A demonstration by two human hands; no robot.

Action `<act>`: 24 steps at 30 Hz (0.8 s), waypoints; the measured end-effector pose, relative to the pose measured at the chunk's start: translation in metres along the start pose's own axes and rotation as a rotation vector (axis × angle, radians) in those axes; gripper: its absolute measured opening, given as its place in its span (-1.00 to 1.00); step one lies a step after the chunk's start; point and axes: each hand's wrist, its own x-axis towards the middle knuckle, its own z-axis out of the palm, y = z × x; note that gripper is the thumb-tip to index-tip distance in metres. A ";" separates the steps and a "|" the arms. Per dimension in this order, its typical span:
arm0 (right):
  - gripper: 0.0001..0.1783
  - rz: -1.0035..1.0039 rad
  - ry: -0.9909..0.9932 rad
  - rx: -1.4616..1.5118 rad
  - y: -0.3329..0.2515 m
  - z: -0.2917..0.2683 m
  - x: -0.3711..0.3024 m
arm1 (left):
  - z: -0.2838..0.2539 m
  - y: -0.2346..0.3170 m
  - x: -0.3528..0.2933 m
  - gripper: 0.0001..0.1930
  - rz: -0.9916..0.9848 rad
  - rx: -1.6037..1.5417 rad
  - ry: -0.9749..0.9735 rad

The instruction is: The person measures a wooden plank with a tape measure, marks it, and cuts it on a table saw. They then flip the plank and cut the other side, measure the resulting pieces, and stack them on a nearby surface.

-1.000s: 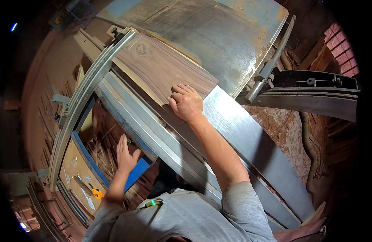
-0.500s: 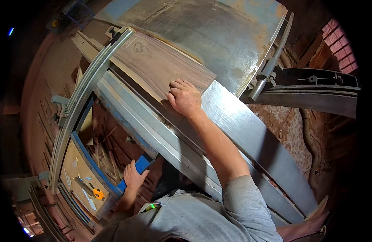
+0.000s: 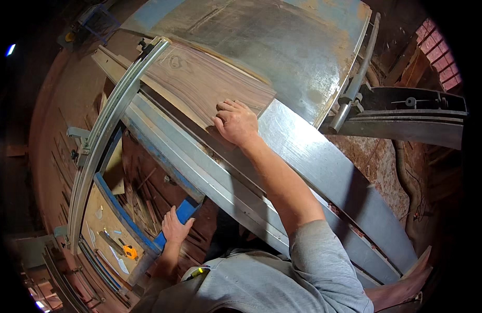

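Observation:
A brown board with dark grain and a knot [image 3: 199,73] lies flat on a metal machine table, its far end at a curved-looking metal fence rail [image 3: 109,112]. My right hand [image 3: 235,122] presses on the board's near end by its left edge, fingers bent and close together. At the lower left, my left hand [image 3: 176,227] grips a blue frame bar [image 3: 187,209], its thumb apart on the right side. The long silver sliding carriage [image 3: 199,167] runs between the two hands. The undersides of both hands are hidden.
A wide, stained metal tabletop [image 3: 282,47] extends beyond the board. A metal tube [image 3: 355,83] runs along its right edge. An orange tape measure [image 3: 129,252] and small tools lie on a wooden shelf [image 3: 101,201] at left. Wood offcuts [image 3: 141,193] lie below the blue frame.
The board and my right hand have shifted slightly up and left along the machine table. My left hand keeps its hold on the blue bar. The view has moved a little.

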 end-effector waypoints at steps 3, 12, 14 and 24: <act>-0.73 -0.001 0.019 0.000 0.002 0.001 -0.001 | -0.002 0.004 0.002 -0.09 -0.028 -0.024 -0.042; -0.71 -0.014 0.025 -0.004 0.004 0.005 -0.003 | 0.003 0.001 0.000 -0.08 -0.020 0.002 -0.022; -0.71 -0.012 0.045 -0.003 0.006 0.009 -0.004 | 0.005 0.000 0.000 -0.08 -0.018 -0.003 -0.019; -0.68 -0.012 0.016 0.017 0.009 0.011 -0.007 | 0.009 0.003 0.000 -0.10 -0.054 -0.005 -0.027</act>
